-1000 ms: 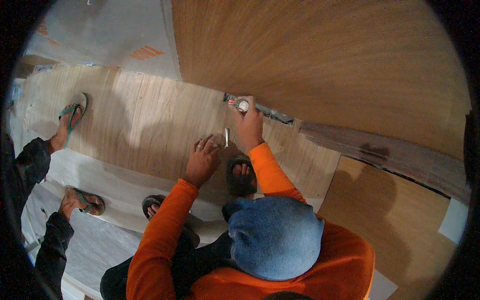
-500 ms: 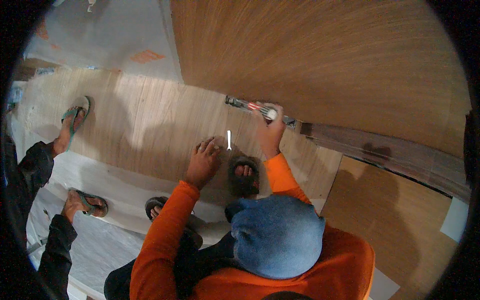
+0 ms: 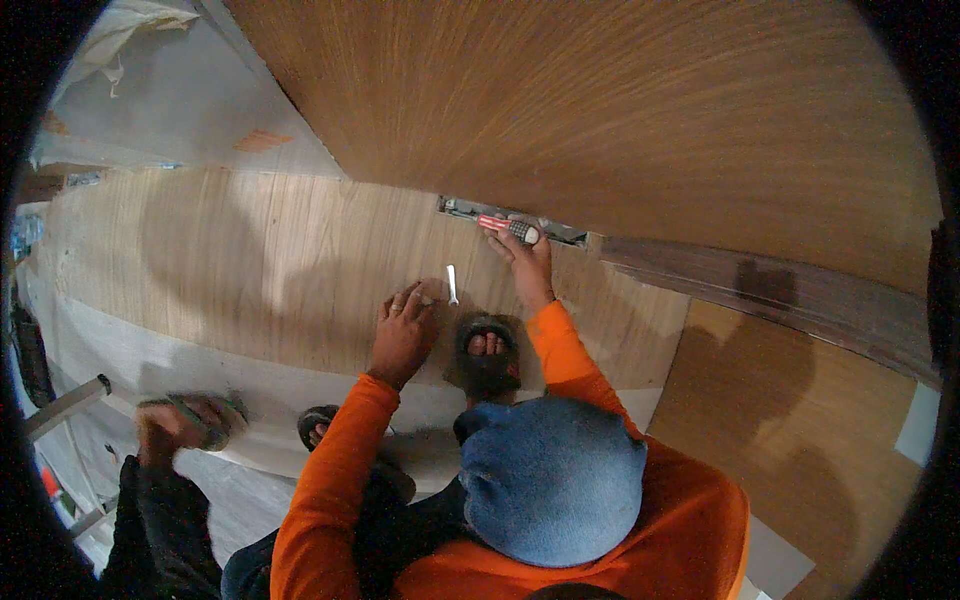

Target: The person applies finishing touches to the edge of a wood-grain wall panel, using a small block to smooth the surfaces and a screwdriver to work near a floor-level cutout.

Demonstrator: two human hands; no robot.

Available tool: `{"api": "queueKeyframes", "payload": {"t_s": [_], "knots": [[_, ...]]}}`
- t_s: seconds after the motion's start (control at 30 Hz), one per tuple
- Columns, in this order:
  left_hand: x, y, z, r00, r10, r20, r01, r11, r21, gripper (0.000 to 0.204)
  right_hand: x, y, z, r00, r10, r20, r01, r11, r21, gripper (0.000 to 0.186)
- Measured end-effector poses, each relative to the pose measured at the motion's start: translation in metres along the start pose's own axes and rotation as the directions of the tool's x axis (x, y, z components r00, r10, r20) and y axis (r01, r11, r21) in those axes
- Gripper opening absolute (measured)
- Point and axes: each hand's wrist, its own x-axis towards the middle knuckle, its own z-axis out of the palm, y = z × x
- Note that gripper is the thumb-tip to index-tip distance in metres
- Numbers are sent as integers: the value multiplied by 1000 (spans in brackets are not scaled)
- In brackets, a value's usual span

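While the right hand (image 3: 525, 252) is clamped around the screwdriver (image 3: 508, 229), red toward its left end, at the slot (image 3: 570, 237) along the foot of the far panel (image 3: 600, 120), the left hand (image 3: 404, 335) rests empty on the floor (image 3: 340, 270), fingers slightly apart. Between the hands, a wrench (image 3: 452, 285) lies on the pale wood grain. A grey sheet (image 3: 200, 120) with orange marks spans the far left; another person's foot (image 3: 205, 418) blurs at near left. On the right is a brown board (image 3: 720, 430), partly shadowed.
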Motion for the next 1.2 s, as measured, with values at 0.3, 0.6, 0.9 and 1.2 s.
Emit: {"api": "queueKeyframes", "payload": {"t_s": [0.3, 0.6, 0.9, 1.2], "knots": [[2, -2, -4, 1000, -4, -27, 5, 999, 40, 40, 4, -19, 15, 943, -313, -111, 151, 703, -695, 25], [7, -4, -2, 1000, -19, 13, 18, 997, 71, 40, 5, -24, 23, 942, -335, -15, 233, 686, -690, 32], [13, 2, 0, 999, -34, -5, 34, 999, -18, 38, -22, -66, -3, 910, -408, -77, 80, 355, -931, 39], [9, -5, 14, 999, -15, -32, 19, 993, 113, 35, -16, -32, 40, 935, -354, 35, 256, 600, -758, 39]]}}
